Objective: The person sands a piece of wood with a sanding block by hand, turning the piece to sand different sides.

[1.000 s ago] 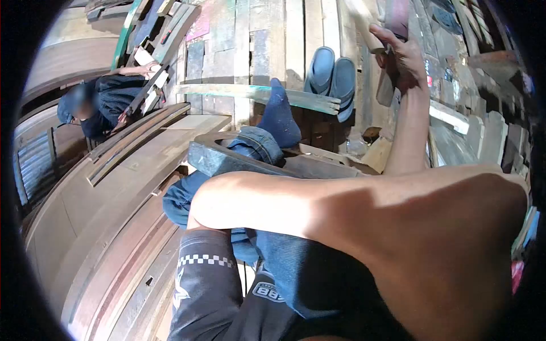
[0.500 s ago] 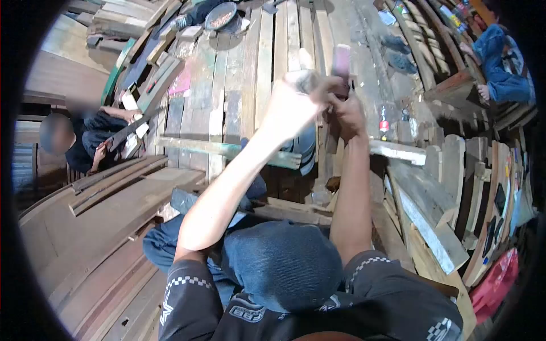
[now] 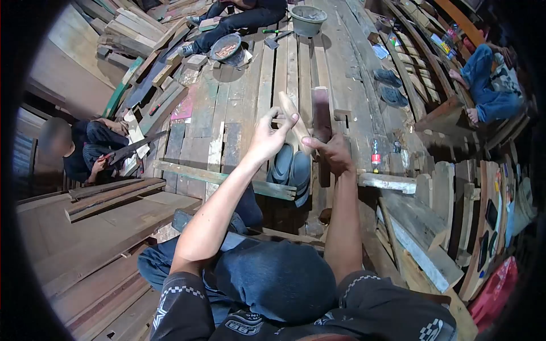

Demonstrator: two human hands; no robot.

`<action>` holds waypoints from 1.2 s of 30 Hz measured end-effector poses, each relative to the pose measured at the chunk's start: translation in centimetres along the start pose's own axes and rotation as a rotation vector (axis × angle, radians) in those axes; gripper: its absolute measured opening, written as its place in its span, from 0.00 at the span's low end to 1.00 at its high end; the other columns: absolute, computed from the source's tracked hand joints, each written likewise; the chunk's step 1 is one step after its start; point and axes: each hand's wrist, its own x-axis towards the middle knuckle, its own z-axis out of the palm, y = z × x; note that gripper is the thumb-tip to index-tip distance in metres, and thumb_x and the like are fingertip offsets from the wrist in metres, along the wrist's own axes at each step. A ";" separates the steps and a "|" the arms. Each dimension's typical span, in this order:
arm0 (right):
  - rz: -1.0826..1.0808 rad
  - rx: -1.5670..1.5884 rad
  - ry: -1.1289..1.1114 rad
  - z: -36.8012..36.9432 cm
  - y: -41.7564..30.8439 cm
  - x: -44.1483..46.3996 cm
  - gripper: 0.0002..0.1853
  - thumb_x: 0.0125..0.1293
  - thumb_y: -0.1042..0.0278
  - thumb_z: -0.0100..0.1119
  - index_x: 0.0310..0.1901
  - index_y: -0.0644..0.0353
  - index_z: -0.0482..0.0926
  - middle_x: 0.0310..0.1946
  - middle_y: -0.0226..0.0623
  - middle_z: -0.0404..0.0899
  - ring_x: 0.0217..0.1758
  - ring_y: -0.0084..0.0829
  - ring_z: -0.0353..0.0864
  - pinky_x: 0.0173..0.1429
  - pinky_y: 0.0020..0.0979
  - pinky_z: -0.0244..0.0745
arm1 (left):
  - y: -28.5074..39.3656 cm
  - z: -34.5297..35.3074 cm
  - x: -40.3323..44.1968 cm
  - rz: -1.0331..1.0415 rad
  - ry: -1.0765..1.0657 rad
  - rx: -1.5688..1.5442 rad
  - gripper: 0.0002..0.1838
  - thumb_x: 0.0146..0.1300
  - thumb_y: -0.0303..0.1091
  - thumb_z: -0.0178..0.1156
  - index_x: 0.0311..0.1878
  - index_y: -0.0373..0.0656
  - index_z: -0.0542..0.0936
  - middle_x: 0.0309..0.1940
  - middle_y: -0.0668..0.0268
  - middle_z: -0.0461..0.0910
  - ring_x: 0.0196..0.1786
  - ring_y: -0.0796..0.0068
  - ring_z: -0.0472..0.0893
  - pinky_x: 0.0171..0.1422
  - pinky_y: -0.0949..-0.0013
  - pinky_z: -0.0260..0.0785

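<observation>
My left hand (image 3: 271, 135) is closed, its fingertips against a pale, rounded wooden piece (image 3: 290, 108) that slants down toward my other hand. My right hand (image 3: 335, 153) presses its thumb on the lower end of that wood. A long, flat, dark reddish-brown bar (image 3: 322, 122) runs upright through my right grip; whether it is a blade or wood I cannot tell. The curled right fingers are partly hidden. Below the pale wood are grey slippers (image 3: 300, 173).
A wooden rail (image 3: 227, 178) crosses the plank floor before me. Beyond are a grey bucket (image 3: 307, 25), a basin (image 3: 226, 49) and a hammer (image 3: 277, 40). A bottle (image 3: 376, 157) stands right. On the left a seated person (image 3: 85, 148) holds a saw (image 3: 133, 148); others sit farther off.
Both hands have come down toward me, and the dark bar has shifted left and nearer. The pale wood, blurred before, now shows between my hands. The view has tilted up slightly.
</observation>
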 end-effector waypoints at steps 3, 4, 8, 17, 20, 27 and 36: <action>0.045 -0.053 0.018 0.1 0.1 0.1 0.32 0.44 0.62 0.82 0.50 0.58 0.76 0.27 0.24 0.75 0.22 0.18 0.74 0.22 0.22 0.66 | -0.8 -0.1 0.4 0.032 -0.012 -0.107 0.15 0.67 0.45 0.63 0.39 0.40 0.79 0.32 0.71 0.78 0.39 0.83 0.75 0.45 0.75 0.64; 0.033 -0.037 0.021 0.1 0.0 0.1 0.32 0.44 0.62 0.82 0.50 0.58 0.76 0.28 0.25 0.75 0.22 0.18 0.74 0.22 0.22 0.66 | -0.9 0.0 0.4 0.021 -0.001 -0.144 0.15 0.67 0.45 0.63 0.39 0.41 0.79 0.31 0.72 0.78 0.38 0.83 0.75 0.45 0.75 0.63; 0.044 -0.004 0.057 0.5 -0.7 -0.3 0.31 0.44 0.61 0.82 0.50 0.58 0.76 0.28 0.26 0.76 0.22 0.18 0.73 0.22 0.22 0.65 | -1.0 -0.3 0.5 0.051 -0.038 -0.252 0.12 0.67 0.43 0.63 0.42 0.44 0.79 0.31 0.74 0.77 0.37 0.84 0.74 0.44 0.76 0.63; 0.195 -0.102 0.079 0.1 -1.1 -0.4 0.30 0.45 0.59 0.80 0.49 0.59 0.77 0.28 0.25 0.74 0.23 0.19 0.72 0.21 0.25 0.66 | -2.6 -0.8 1.1 -0.082 -0.053 -0.429 0.13 0.69 0.42 0.60 0.50 0.46 0.79 0.38 0.77 0.77 0.40 0.86 0.74 0.46 0.76 0.65; 0.176 -0.100 0.048 -0.3 -0.2 0.1 0.32 0.45 0.59 0.81 0.50 0.59 0.76 0.24 0.24 0.71 0.19 0.18 0.70 0.19 0.24 0.65 | -3.1 -0.4 1.0 -0.120 -0.054 -0.540 0.13 0.68 0.41 0.60 0.51 0.47 0.78 0.38 0.76 0.77 0.41 0.86 0.75 0.46 0.76 0.67; 0.187 -0.040 0.044 -0.4 0.0 0.3 0.31 0.43 0.61 0.82 0.49 0.58 0.76 0.24 0.23 0.72 0.19 0.18 0.69 0.18 0.24 0.64 | -2.7 -0.4 0.9 -0.145 -0.059 -0.670 0.12 0.69 0.39 0.58 0.51 0.44 0.77 0.40 0.73 0.78 0.42 0.82 0.77 0.47 0.73 0.69; 0.025 0.066 0.146 -0.8 0.6 0.4 0.23 0.53 0.64 0.77 0.47 0.58 0.77 0.28 0.28 0.77 0.20 0.20 0.74 0.18 0.25 0.68 | -1.8 -0.8 1.0 -0.216 -0.001 -0.637 0.16 0.70 0.46 0.60 0.47 0.43 0.79 0.38 0.71 0.81 0.38 0.84 0.78 0.46 0.77 0.70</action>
